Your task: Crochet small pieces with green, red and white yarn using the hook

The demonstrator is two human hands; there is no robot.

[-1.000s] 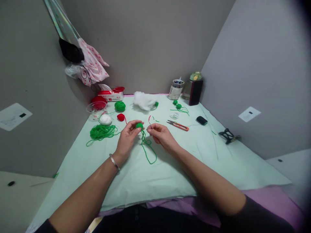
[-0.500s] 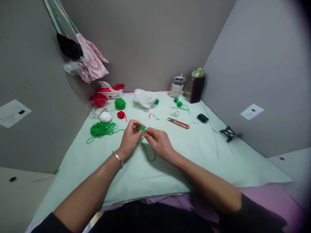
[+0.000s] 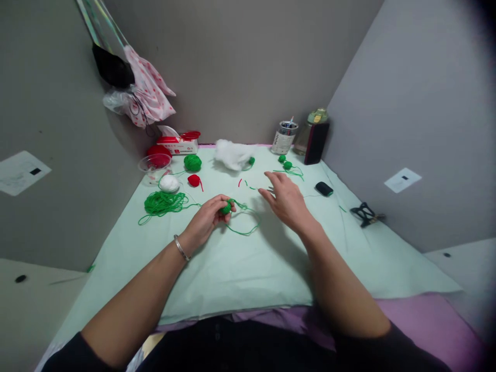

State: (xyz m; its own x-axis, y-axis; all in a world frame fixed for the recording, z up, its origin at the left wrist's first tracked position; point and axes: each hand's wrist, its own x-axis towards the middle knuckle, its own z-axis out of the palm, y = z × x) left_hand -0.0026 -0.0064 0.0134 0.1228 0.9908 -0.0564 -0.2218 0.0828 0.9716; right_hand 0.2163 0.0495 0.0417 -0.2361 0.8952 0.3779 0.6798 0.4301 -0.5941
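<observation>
My left hand (image 3: 212, 214) is closed around a small green crocheted ball (image 3: 226, 208). Green yarn (image 3: 253, 230) runs from the ball and lies in a loop on the cloth to its right. My right hand (image 3: 285, 199) is raised over the table with thumb and fingers apart, holding nothing. Beneath it the orange-handled thread snips are mostly hidden; only the metal tips (image 3: 271, 190) show. Left of my left hand lies a loose tangle of green yarn (image 3: 163, 203), joined by a strand that leads toward the hand.
Left of centre sit a white yarn ball (image 3: 169, 183), a red one (image 3: 194, 180), a green one (image 3: 192, 163) and a plastic cup (image 3: 149, 170). Stuffing (image 3: 232, 155) lies at the back. Two green balls (image 3: 287, 165), a pen can (image 3: 284, 138), a bottle (image 3: 316, 118) and a black clip (image 3: 365, 214) are rightward.
My right hand has let go of the work at the green ball and moved right, opening above the snips. My left hand keeps the ball, and the yarn loop has shifted right.
</observation>
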